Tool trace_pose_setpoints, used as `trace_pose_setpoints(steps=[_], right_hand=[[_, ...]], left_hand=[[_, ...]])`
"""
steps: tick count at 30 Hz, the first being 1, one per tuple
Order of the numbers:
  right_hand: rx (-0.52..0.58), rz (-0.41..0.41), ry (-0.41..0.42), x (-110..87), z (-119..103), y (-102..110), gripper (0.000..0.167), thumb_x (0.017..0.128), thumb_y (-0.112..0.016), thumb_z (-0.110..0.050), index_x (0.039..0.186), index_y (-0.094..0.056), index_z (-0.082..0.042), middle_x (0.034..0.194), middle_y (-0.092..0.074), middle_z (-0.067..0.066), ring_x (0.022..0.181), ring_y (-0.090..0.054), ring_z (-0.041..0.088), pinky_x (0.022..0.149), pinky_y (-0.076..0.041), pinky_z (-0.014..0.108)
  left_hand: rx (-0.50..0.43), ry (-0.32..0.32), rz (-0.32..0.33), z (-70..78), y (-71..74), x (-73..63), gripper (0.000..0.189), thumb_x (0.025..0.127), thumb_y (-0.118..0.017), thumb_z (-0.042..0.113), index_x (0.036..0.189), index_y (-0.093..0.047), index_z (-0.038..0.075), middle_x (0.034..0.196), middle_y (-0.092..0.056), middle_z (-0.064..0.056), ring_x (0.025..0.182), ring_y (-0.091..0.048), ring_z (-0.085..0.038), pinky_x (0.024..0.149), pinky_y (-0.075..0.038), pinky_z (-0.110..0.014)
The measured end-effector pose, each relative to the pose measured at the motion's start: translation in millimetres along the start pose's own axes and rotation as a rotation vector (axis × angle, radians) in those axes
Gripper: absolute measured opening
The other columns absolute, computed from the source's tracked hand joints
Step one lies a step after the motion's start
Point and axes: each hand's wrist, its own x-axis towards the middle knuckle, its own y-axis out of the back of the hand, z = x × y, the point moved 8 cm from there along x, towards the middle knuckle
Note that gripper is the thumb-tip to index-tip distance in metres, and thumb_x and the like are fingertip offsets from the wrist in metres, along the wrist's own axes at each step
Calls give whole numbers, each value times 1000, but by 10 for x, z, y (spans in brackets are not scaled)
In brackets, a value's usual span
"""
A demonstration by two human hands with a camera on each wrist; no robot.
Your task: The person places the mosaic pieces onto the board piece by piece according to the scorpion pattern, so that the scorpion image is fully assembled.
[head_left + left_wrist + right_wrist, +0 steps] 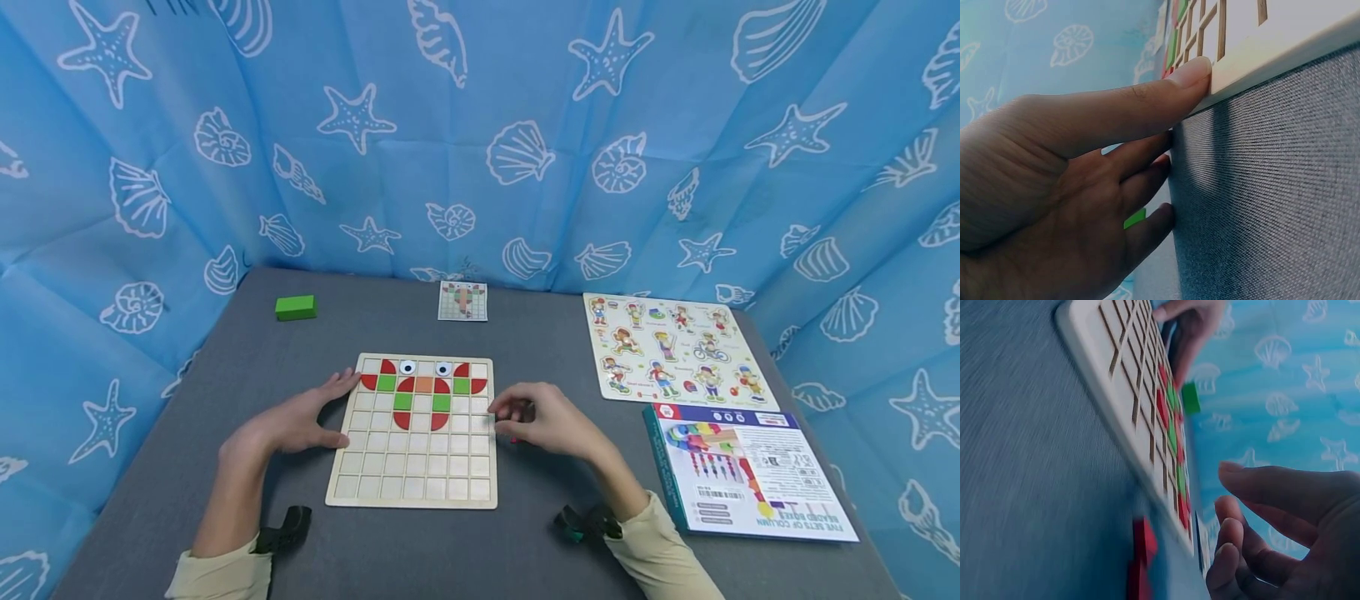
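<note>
A pale wooden grid board [412, 490] lies on the grey table between the hands. Red, green and orange tiles plus two eye tiles fill part of its upper rows. At the board's left edge is my left hand [288, 421], fingers spread. Its thumb [1191, 72] touches the board's side in the left wrist view. Beside the right edge hovers my right hand [555, 421], fingers loosely bent, thumb apart from them and nothing visible between. Red pieces [1143, 540] lie on the table below it, mostly hidden by the hand in the head view.
Behind the board lies a small pattern card [462, 302]. A green block [296, 307] sits at the back left. On the right are a picture puzzle board [645, 346] and a boxed bead set [772, 492]. A blue shell-patterned curtain [480, 108] hangs around the table.
</note>
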Motion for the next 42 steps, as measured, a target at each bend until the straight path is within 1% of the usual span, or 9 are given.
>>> trace_pose_setpoints(steps=[4, 9, 12, 16, 21, 27, 31, 37, 42], right_hand=[[-29, 33, -54, -128, 166, 153, 19, 97, -80, -10, 115, -79, -4, 96, -74, 3, 78, -61, 5, 68, -53, 23], [-145, 103, -73, -212, 325, 290, 17, 97, -79, -5, 113, -79, -3, 97, -78, 5, 79, -63, 3, 68, -53, 22], [-216, 133, -99, -225, 397, 330, 15, 97, -79, -7, 112, -80, -2, 95, -77, 5, 77, -61, 3, 68, -51, 21], [-263, 145, -143, -218, 461, 354, 17, 97, -81, -12, 109, -81, -2, 88, -72, 3, 72, -55, 4, 66, -45, 21], [-270, 131, -158, -204, 486, 360, 15, 98, -81, -15, 106, -81, -3, 83, -69, 2, 70, -53, 4, 64, -43, 21], [-236, 105, -145, -188, 478, 346, 9, 97, -81, -11, 102, -76, -7, 83, -71, 0, 70, -57, 5, 64, -47, 21], [-178, 90, -123, -170, 442, 326, 7, 100, -78, -10, 105, -76, -7, 88, -74, 1, 72, -61, 6, 65, -51, 21], [-56, 63, -77, -91, 306, 254, 14, 101, -75, -7, 114, -76, -4, 100, -79, 8, 85, -70, 12, 74, -59, 23], [28, 38, -34, 26, 161, 120, 21, 99, -73, -1, 120, -75, 0, 109, -79, 14, 92, -74, 15, 80, -62, 25]], left_hand=[[2, 9, 1, -2, 4, -2, 107, 91, -88, 22, 174, -22, 11, 182, -9, -26, 168, -10, -54, 128, -20, -78], [2, 13, 2, 3, 4, -9, 107, 91, -88, 22, 174, -22, 10, 182, -10, -26, 167, -10, -54, 128, -20, -79], [0, 12, 4, 6, 9, -13, 107, 91, -88, 23, 174, -22, 10, 182, -10, -26, 168, -10, -54, 128, -20, -78], [0, 13, 6, 3, 9, -16, 107, 91, -88, 23, 174, -22, 10, 182, -10, -26, 168, -10, -54, 128, -20, -79], [6, 19, 4, 2, 6, -18, 107, 91, -88, 23, 174, -22, 10, 181, -10, -27, 167, -11, -54, 127, -21, -79], [1, 15, 0, 10, 8, -13, 107, 91, -88, 23, 174, -21, 10, 182, -9, -26, 167, -10, -55, 127, -21, -79], [5, 13, 0, 12, 6, -13, 107, 92, -88, 23, 174, -21, 10, 182, -9, -26, 167, -10, -55, 127, -21, -79], [10, 12, 4, -2, 2, -6, 107, 92, -88, 24, 174, -21, 11, 182, -10, -26, 167, -10, -55, 127, -20, -79], [9, 3, 4, -10, 5, -10, 107, 92, -88, 25, 174, -21, 11, 182, -9, -26, 167, -10, -55, 127, -20, -79]])
